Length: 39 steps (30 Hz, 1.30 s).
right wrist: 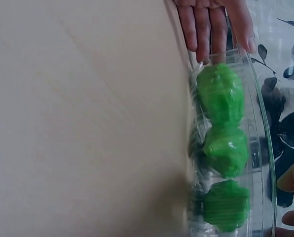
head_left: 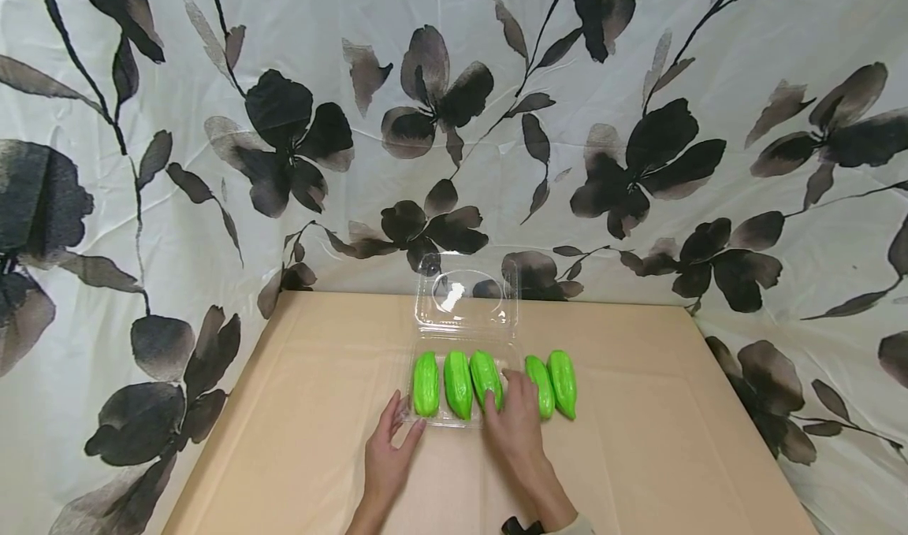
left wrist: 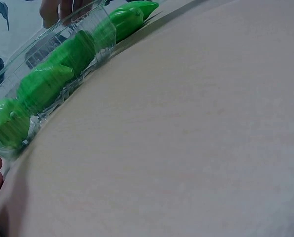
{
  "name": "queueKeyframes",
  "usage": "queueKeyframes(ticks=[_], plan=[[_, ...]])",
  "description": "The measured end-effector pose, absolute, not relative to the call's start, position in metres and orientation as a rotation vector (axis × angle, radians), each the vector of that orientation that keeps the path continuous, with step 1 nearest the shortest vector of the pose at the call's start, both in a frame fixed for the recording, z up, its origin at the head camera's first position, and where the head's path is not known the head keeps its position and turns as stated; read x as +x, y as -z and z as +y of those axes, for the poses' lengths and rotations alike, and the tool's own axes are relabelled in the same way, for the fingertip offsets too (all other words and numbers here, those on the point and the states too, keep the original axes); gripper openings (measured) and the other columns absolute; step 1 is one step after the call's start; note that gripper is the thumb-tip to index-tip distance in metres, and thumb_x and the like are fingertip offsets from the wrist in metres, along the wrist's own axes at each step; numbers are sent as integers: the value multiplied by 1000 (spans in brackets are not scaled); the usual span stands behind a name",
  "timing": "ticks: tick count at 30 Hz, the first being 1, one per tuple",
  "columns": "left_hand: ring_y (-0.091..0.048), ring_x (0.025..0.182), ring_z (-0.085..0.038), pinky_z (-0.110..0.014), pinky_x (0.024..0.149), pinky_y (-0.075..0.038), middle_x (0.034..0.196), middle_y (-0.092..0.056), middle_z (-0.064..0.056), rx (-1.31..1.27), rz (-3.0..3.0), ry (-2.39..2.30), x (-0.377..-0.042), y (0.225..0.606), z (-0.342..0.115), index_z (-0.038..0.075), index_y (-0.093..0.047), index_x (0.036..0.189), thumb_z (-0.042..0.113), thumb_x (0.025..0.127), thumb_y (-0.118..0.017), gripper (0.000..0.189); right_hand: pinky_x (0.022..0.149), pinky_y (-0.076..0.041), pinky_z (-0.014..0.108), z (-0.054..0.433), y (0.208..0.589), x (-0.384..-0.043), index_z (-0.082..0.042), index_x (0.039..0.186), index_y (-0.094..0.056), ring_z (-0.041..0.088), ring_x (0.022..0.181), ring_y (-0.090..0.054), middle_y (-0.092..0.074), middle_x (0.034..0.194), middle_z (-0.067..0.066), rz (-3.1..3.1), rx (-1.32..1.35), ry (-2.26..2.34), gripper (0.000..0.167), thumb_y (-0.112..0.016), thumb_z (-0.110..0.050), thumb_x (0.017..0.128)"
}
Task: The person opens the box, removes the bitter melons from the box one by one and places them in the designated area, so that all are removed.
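The step in hand looks to be filling the clear container (head_left: 441, 365) with green ridged pieces. It stands on the worktop (head_left: 638, 440) with its clear lid (head_left: 468, 318) folded back on the far side. 3 pieces lie in it side by side, running near to far: the left piece (head_left: 426, 385), the middle piece (head_left: 458, 385) and the 3rd piece (head_left: 485, 369). 2 more lie outside on the worktop, just right of the container: the inner loose piece (head_left: 539, 381), partly behind a hand, and the outer loose piece (head_left: 563, 384).

The left hand (head_left: 390, 444) braces the near left corner, its fingers straight against the left wall and its thumb apart from them. The right hand (head_left: 514, 425) is over the right part of the container at the 3rd piece, thumb and fingers apart with a gap between them; whether they touch that piece, I cannot tell.

The next move probably calls for the right hand to clear the 3rd piece and take the inner loose piece, while the left hand steadies the light container. Room on the right looks tight, so the pieces may need nudging left.
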<state>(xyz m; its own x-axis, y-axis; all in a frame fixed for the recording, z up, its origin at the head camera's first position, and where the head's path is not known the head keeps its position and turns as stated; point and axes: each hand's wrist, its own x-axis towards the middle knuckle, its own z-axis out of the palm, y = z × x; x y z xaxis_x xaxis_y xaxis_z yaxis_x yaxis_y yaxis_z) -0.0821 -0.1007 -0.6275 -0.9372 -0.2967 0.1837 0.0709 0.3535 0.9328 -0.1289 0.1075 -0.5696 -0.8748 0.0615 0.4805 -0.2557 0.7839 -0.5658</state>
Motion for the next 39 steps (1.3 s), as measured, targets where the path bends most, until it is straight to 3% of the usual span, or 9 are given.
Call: queueKeyframes(ticks=[26, 39], plan=[[-66, 121, -27, -43, 105, -55, 137, -65, -8, 198, -2304, 1597, -82, 629, -102, 13, -46, 149, 29, 90, -76, 69, 86, -62, 44, 80, 580, -122, 4, 114, -62, 31, 102, -65, -67, 106, 16, -2499, 307, -885, 37, -75, -11, 82], [-66, 122, -29, -46, 105, -55, 138, -65, -9, 210, -2314, 1614, -81, 627, -101, 13, -46, 150, 30, 90, -76, 69, 92, -61, 44, 81, 578, -121, 4, 125, -60, 30, 109, -64, -67, 114, 17, -2600, 294, -942, 49, -73, -23, 86]])
